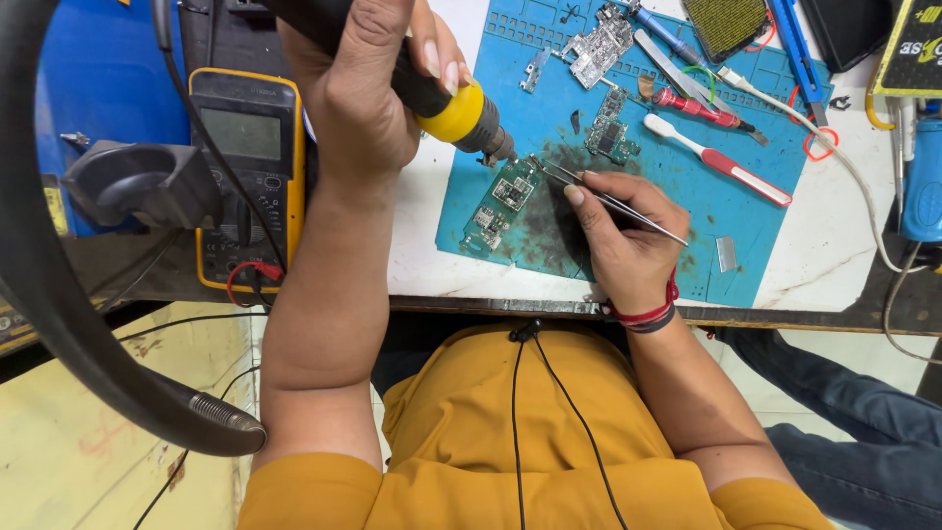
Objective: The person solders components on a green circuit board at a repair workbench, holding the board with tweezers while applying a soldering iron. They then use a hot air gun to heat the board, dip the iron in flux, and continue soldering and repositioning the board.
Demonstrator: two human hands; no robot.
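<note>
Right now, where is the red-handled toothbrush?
In the head view, the red-handled toothbrush lies on the blue work mat, to the right of the green circuit board and just below the red screwdriver.

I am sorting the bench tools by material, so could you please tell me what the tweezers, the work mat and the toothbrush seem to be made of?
Tweezers: bare metal, judging by the thin, shiny silver blades. Work mat: probably silicone or rubber, a matte blue sheet with moulded compartments and dark stains. Toothbrush: plastic, with a glossy red-and-white handle.
</note>
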